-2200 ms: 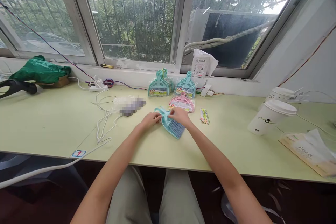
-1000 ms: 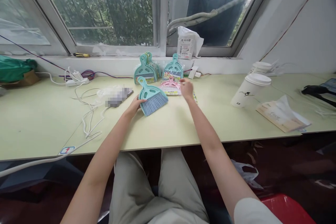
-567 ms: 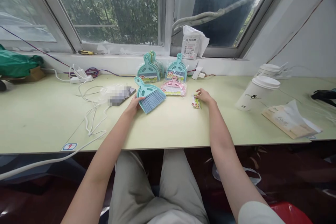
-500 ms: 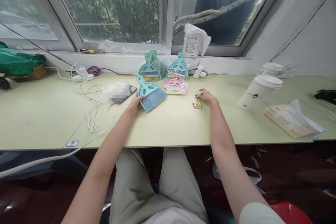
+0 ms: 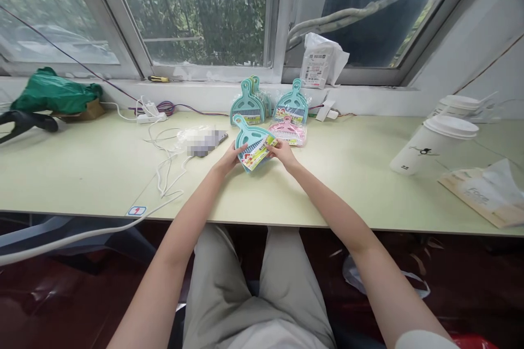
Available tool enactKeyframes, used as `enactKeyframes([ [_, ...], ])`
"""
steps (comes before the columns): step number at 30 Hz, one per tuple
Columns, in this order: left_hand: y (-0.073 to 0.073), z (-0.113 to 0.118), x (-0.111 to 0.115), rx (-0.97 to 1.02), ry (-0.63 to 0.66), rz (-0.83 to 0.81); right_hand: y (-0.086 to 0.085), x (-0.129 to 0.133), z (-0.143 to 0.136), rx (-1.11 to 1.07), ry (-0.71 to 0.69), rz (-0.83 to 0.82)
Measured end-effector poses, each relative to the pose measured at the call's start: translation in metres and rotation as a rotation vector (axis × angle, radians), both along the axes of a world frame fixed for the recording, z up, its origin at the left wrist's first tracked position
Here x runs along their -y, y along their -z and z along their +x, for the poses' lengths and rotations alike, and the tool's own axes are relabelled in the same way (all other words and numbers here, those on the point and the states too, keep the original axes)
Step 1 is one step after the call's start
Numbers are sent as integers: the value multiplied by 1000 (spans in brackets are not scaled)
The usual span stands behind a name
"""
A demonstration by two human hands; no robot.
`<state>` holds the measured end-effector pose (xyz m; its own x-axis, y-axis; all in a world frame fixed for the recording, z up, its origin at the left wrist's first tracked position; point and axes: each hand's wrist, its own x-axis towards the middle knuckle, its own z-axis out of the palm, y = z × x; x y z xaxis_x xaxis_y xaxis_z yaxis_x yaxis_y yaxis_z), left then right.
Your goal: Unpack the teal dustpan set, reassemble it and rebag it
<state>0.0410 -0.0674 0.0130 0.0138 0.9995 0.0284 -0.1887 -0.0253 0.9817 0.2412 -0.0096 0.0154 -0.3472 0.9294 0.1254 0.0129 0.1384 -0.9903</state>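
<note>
My left hand (image 5: 231, 158) grips the left edge of a teal dustpan and brush set (image 5: 249, 135), held tilted just above the table with its handle pointing away to the upper left. My right hand (image 5: 283, 151) pinches the right end of a printed label card (image 5: 258, 154), which lies across the brush bristles. Behind them, a pink dustpan set (image 5: 287, 130) in clear wrapping lies on the table. Wrapped teal sets (image 5: 248, 102) lean against the wall, and another teal set (image 5: 293, 102) stands to their right.
A phone (image 5: 207, 143) and white cables (image 5: 166, 166) lie left on the table (image 5: 339, 196). To the right are white paper cups (image 5: 434, 144) and a tissue pack (image 5: 483, 193). A power strip (image 5: 151, 118), a green bag (image 5: 55, 92) and a yellow cutter (image 5: 159, 79) are at the back left.
My right hand has picked the label card up from the table and brought it left onto the dustpan set. My left hand keeps its hold. The view has shifted slightly left.
</note>
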Motion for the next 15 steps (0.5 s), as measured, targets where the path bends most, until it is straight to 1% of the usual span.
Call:
enactKeyframes([
  [3,-1,4,1,-12,14,19,12,2,3,4,184,28],
  [5,0,6,1,-35,18,16,16,3,8,-4,261,32],
  [7,2,7,-1,-53,6,11,18,6,9,19,305,25],
  [10,5,6,-3,-52,-36,-1,21,9,6,147,322,61],
  [12,6,5,-4,-29,-64,-12,23,9,5,216,393,87],
  [14,4,4,-5,9,-82,-1,25,10,5,170,493,90],
  [15,3,3,-5,29,-88,15,25,10,5,100,500,79],
])
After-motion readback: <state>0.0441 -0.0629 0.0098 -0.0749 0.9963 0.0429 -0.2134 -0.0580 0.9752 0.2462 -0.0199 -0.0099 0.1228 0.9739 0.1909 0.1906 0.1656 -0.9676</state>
